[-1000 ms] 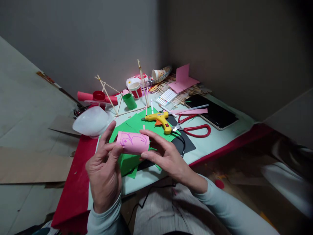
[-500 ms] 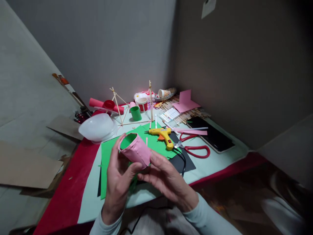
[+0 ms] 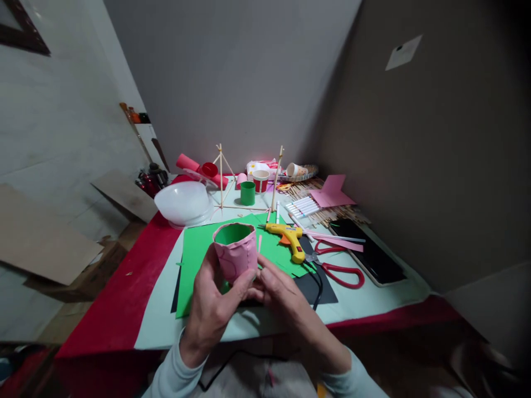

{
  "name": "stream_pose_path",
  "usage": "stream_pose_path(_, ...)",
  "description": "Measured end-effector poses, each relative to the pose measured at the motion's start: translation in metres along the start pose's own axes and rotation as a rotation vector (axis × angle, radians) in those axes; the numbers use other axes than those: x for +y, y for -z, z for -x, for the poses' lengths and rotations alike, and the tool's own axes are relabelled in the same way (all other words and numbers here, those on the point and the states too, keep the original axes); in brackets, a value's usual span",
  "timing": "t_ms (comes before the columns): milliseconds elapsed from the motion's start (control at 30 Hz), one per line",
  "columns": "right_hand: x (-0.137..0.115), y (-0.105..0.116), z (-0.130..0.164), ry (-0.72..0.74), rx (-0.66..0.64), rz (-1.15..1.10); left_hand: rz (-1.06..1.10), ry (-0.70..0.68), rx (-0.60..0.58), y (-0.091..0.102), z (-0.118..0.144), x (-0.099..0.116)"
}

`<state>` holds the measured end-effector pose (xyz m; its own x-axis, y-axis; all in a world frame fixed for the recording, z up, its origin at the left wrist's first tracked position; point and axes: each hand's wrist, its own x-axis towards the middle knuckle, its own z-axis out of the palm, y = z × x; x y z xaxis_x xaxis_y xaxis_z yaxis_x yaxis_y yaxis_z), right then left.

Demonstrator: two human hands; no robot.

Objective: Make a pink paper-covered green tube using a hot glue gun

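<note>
A pink cup-like tube (image 3: pixel 237 257) with a green inside and a wrinkled rim is held upright above the green sheets (image 3: pixel 199 243). My left hand (image 3: pixel 213 296) is wrapped round its left side, thumb across the lower front. At its lower right edge, my right hand (image 3: pixel 271 284) has its fingers closed against the base; some fingertips are hidden there. Just beyond lies a yellow hot glue gun (image 3: pixel 290 237) on the green sheets. Red-handled scissors (image 3: pixel 338 271) rest to its right.
Behind stand a stick frame (image 3: pixel 244 208), a green cup (image 3: pixel 248 193) and a red-and-white paper cup (image 3: pixel 261 181). A translucent bowl (image 3: pixel 182 202) sits at left. White markers (image 3: pixel 304 207), loose sticks, folded pink paper (image 3: pixel 334 192) and a dark tablet (image 3: pixel 369 251) lie at right.
The pink tube has been turned from tilted to upright. My right hand has shifted from its right side down to its base, fingers drawn together. The view has swung left.
</note>
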<state>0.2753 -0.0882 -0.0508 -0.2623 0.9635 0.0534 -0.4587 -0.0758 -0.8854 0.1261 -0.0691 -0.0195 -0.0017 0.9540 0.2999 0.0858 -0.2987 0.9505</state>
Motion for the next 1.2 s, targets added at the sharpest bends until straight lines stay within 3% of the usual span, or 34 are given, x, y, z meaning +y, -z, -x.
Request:
stream_pose_path(67, -0.014, 0.005, 0.005, 0.116, 0.117, 0.27, -0.096, -0.058, 0.06, 0.003, -0.001, -0.005)
stream_pose_path(167, -0.045, 0.002, 0.007, 0.502, 0.31, 0.767, -0.309, -0.191, 0.14, 0.005, -0.003, -0.01)
stream_pose_path(267, -0.072, -0.014, 0.0, 0.869, 0.142, 1.166, -0.479, -0.359, 0.154, 0.005, -0.001, -0.013)
stream_pose_path(333, -0.079, -0.024, -0.008, 0.939, 0.024, 1.347, -0.533, -0.422, 0.154, 0.004, 0.0, -0.013)
stream_pose_path(467, -0.072, -0.03, -0.022, 0.918, 0.017, 1.42, -0.568, -0.42, 0.172, 0.003, 0.003, -0.013)
stream_pose_path(700, -0.062, -0.023, -0.029, 0.677, 0.038, 1.016, -0.534, -0.31, 0.135, 0.004, 0.003, -0.02)
stream_pose_path(800, -0.063, -0.022, -0.032, 0.608, 0.089, 0.938, -0.331, -0.181, 0.049, 0.007, 0.0, -0.018)
stream_pose_path(900, -0.059, -0.02, -0.035, 0.579, 0.195, 0.88, 0.115, 0.048, -0.008, 0.008, -0.003, -0.01)
stream_pose_path(967, -0.054, -0.02, -0.037, 0.542, 0.253, 0.819, 0.37, 0.187, 0.018, 0.006, -0.005, -0.004)
stream_pose_path(1033, -0.049, -0.022, -0.037, 0.491, 0.26, 0.761, 0.463, 0.241, 0.084, 0.002, -0.007, 0.0)
stream_pose_path(1200, -0.05, -0.031, -0.033, 0.341, 0.119, 0.672, 0.325, 0.178, 0.325, -0.007, -0.009, -0.005)
